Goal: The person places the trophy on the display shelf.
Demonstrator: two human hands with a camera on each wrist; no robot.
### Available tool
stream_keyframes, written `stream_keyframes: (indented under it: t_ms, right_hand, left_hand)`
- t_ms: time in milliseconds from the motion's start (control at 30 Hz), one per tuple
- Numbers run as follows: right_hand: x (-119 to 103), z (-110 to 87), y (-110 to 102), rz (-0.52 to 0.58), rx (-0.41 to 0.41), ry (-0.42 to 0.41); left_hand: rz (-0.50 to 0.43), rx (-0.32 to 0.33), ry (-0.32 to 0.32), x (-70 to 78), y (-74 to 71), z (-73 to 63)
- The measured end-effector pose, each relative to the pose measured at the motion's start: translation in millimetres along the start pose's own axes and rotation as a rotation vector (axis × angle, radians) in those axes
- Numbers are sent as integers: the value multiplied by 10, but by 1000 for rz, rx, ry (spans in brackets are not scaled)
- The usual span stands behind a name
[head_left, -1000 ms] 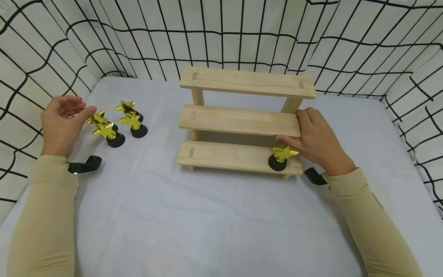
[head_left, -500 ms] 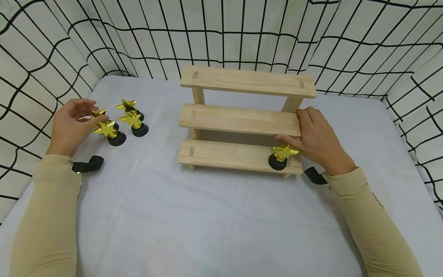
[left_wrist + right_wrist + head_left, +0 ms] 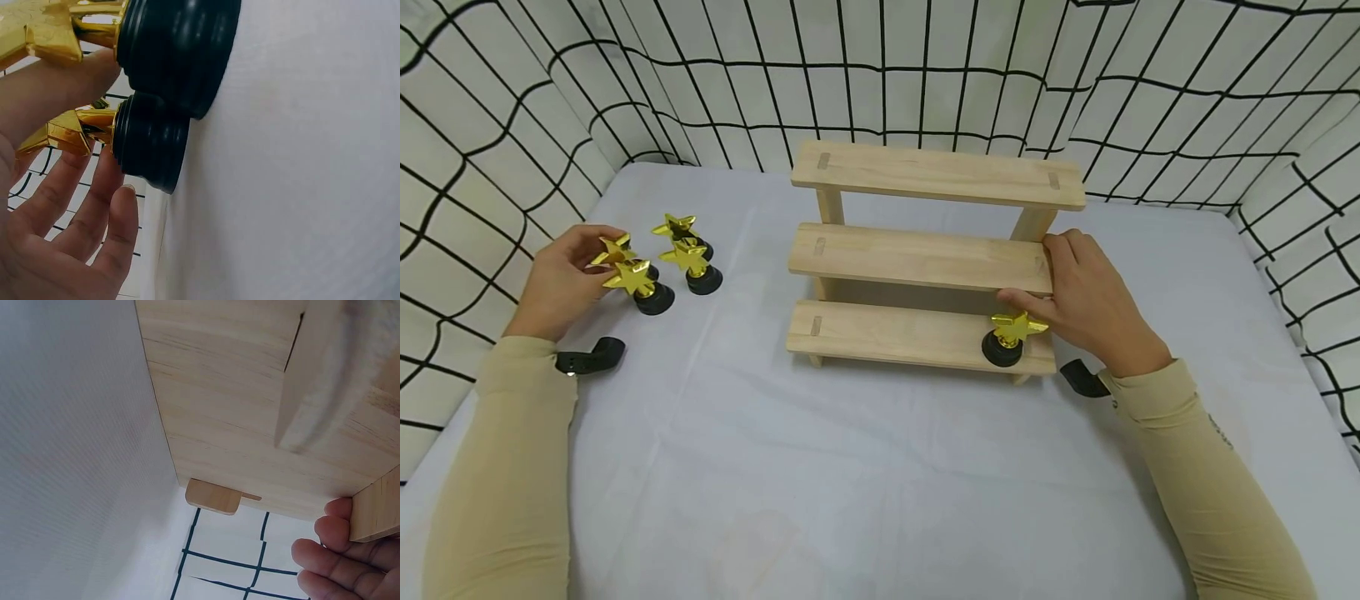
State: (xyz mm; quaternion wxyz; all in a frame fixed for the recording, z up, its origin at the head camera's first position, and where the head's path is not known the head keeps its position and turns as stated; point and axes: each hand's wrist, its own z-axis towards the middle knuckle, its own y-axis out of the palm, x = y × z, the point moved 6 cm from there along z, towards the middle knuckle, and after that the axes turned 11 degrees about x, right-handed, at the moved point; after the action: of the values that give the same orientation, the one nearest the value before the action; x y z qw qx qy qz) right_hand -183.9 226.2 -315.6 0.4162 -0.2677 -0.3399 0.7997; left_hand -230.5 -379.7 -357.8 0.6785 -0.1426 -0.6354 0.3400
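Observation:
At the left, my left hand [image 3: 561, 279] has its thumb and fingers around the stem of the rear-left gold star trophy [image 3: 613, 250], which has a black round base [image 3: 150, 147]. Just in front of it stands another star trophy [image 3: 653, 300], partly covering the fingers in the left wrist view. My right hand [image 3: 1093, 304] grips the right end of the middle tier of a three-tier wooden display stand [image 3: 917, 258]; its fingertips [image 3: 334, 531] curl by the side panel. One star trophy [image 3: 1003, 350] stands on the lowest tier's right end, below the right thumb.
Two more star trophies, a front one [image 3: 703, 281] and a rear one [image 3: 676, 225], stand to the right of the left hand. A white cloth [image 3: 880, 483] covers the table. Black wire mesh [image 3: 880, 100] borders the back and both sides.
My left hand has moved right and lower, from beside the trophies to around the rear-left one. The right hand stays on the stand, and the trophies have not visibly moved.

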Motion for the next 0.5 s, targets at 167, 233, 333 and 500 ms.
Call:
stream_keyframes:
  t_ms: [167, 233, 333, 500]
  right_hand:
    - [-1, 0, 3, -3, 3, -1]
    - [-2, 0, 4, -2, 2, 1]
    - [4, -1, 5, 5, -10, 14]
    - [11, -7, 5, 9, -24, 23]
  left_hand:
    - [29, -3, -3, -31, 10, 9]
    - [51, -7, -4, -46, 18, 13]
    - [60, -12, -3, -62, 34, 17]
    - [59, -1, -6, -70, 40, 15]
